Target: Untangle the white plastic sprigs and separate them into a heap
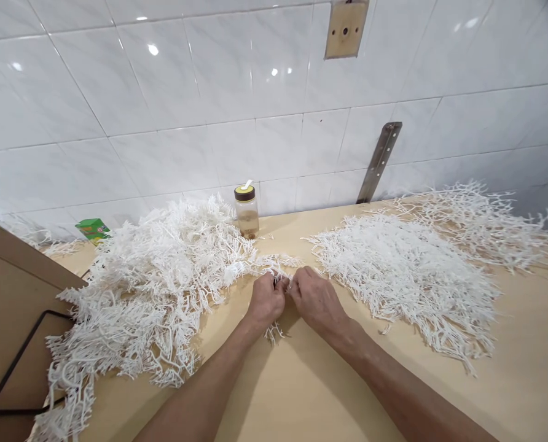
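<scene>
My left hand (265, 299) and my right hand (316, 302) meet over the table, fingers closed close together. Between them is a white branching sprig (274, 265), its strands sticking out past the fingertips. A small dark spot shows by my left thumb; I cannot tell what it is. Below my left hand a few white strands (274, 333) show against the table. To the left rises a large tangled heap of white branching sprigs (154, 288). On the right lies a flatter pile of short white sprigs (407, 270).
A clear bottle (247, 221) with a dark and yellow lid stands near the tiled wall (163, 159). Longer white branches (481, 215) lie at the back right. A green box (92, 229) sits behind the left heap. A brown panel (16, 307) and black metal frame (11, 362) border the left.
</scene>
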`<state>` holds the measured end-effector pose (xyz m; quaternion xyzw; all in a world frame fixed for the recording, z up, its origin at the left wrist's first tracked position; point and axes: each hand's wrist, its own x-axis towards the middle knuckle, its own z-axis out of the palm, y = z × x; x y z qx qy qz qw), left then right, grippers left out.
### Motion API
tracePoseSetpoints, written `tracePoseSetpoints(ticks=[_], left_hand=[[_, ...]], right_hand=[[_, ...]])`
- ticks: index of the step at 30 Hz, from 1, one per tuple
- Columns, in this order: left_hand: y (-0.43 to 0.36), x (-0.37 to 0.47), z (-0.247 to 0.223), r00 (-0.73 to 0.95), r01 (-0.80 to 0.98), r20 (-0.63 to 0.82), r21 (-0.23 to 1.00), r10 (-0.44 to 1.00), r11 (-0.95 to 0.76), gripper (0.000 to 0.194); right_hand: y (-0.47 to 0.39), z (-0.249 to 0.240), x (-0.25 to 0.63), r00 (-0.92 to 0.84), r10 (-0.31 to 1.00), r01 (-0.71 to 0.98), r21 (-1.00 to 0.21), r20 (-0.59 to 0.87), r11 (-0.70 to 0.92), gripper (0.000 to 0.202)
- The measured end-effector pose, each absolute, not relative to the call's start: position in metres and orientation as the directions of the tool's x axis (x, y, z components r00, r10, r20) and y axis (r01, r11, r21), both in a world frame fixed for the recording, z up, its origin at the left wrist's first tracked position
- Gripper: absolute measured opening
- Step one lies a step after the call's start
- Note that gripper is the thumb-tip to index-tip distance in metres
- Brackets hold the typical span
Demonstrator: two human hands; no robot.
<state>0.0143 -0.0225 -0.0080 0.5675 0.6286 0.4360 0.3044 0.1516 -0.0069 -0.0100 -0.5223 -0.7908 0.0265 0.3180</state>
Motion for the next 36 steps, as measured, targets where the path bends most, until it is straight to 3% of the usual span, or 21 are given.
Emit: tracePoseSetpoints(ticks=[3, 5, 8, 10, 14, 20, 29, 36], left_hand=[[-0.022, 0.011, -0.009, -0.197, 0.318, 0.098, 0.948, 0.976, -0.031, 0.032], [-0.021, 0.01, -0.008, -0.17, 0.135, 0.024, 0.991, 0.985, -0.001, 0.039], [-0.022, 0.009, -0.003, -0.089, -0.108, -0.094, 0.991, 0.992, 0.084, 0.046], [-0.022, 0.009, 0.001, -0.068, -0.17, -0.121, 0.98, 0.99, 0.108, 0.047], [-0.024, 0.01, 0.006, -0.065, -0.182, -0.131, 0.976, 0.989, 0.118, 0.048], [-0.023, 0.01, 0.004, -0.096, -0.149, -0.131, 0.982, 0.987, 0.116, 0.044], [-0.021, 0.01, 0.0, -0.113, -0.15, -0.117, 0.984, 0.987, 0.1, 0.044], [-0.017, 0.008, -0.01, -0.14, -0.037, -0.016, 0.999, 0.99, 0.011, 0.036]], right_hand=[[0.008, -0.009, 0.168, -0.033, 0.854, 0.825, -0.468, 0.52, 0.317, 0.017], [0.016, -0.009, 0.182, 0.067, 0.852, 0.809, -0.528, 0.52, 0.259, 0.011], [0.019, -0.008, 0.197, 0.109, 0.859, 0.786, -0.572, 0.501, 0.234, 0.003], [0.017, -0.006, 0.199, 0.078, 0.843, 0.768, -0.572, 0.532, 0.289, 0.007], [0.006, 0.001, 0.187, -0.058, 0.867, 0.661, -0.632, 0.495, 0.405, 0.018], [-0.009, 0.007, 0.166, -0.215, 0.925, 0.552, -0.742, 0.313, 0.379, 0.02], [-0.01, 0.01, 0.167, -0.211, 0.963, 0.514, -0.819, 0.169, 0.256, 0.018], [-0.012, 0.008, 0.164, -0.254, 0.967, 0.249, -0.968, -0.035, 0.03, 0.019]])
